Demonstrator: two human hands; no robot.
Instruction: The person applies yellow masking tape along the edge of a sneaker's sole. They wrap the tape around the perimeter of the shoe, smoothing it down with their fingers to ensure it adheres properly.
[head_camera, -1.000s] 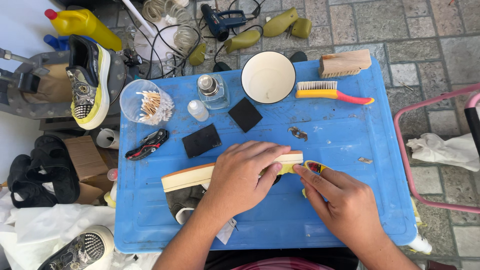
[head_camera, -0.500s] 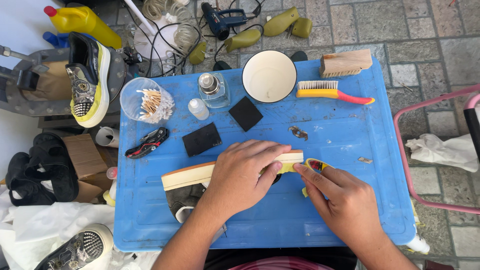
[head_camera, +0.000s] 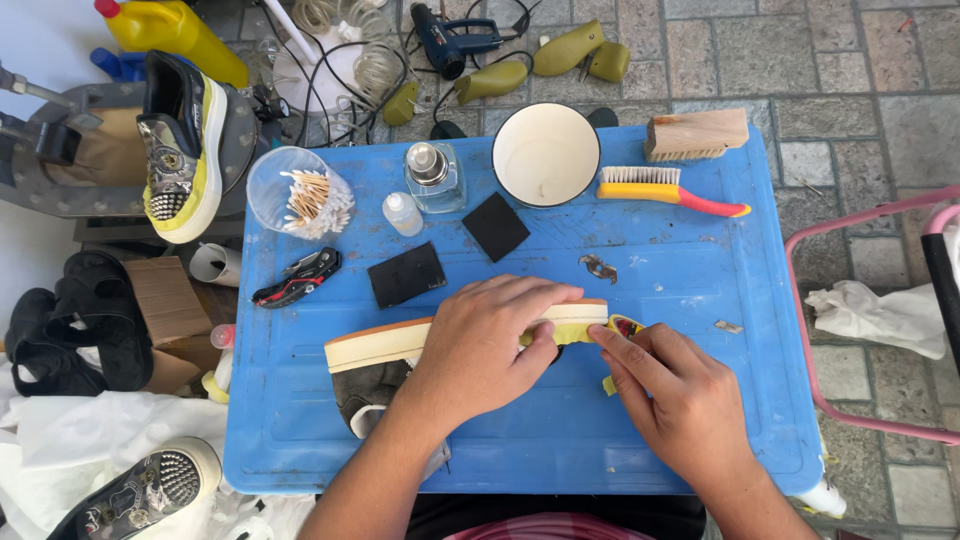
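Cream-soled shoe lies pinned under the left hand; right hand grip pinches its yellow tape

Bare surface lies open right of the black pads; the bowl, brushes and cotton-swab cup crowd the far edge.

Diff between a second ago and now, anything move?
No visible change. The left hand presses down on the shoe lying on its side on the blue table, and the right hand pinches the yellow strip at the sole's end, as before. The brushes, white bowl and black pads lie where they were.
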